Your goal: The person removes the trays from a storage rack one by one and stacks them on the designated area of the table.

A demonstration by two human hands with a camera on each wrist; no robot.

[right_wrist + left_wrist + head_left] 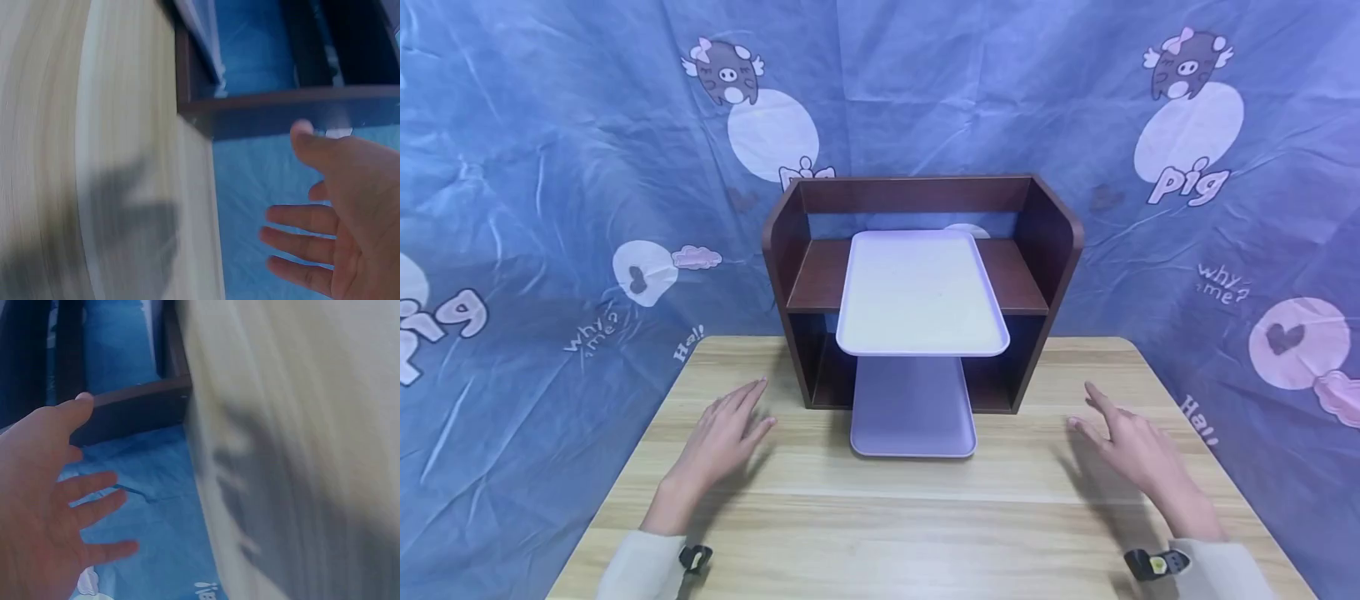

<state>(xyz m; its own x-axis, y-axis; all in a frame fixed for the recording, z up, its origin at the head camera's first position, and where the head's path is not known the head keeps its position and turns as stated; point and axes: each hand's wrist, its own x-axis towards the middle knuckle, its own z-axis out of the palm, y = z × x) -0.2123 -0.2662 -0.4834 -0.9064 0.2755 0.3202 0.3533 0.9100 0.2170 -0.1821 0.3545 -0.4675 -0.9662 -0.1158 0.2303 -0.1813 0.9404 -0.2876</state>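
a blue cloth (565, 167) printed with pigs, hearts and lettering hung behind and along both sides of a wood-grain table (880, 525). the upper tray (922, 292) jutted forward, hiding the middle of the shelf (917, 194) and part of the lower tray (913, 408), which stuck out from the bottom opening; whether its front touched the tabletop could not be told. the left hand (718, 433) and the right hand (1135, 446) hovered near the shelf's two sides, apart from it, fingers extended and loosely parted. the shelf stood upright toward the table's back, dark brown, two-tiered, with a rail across its top. both trays were rectangular with rounded corners, the upper whitish, the lower lilac.
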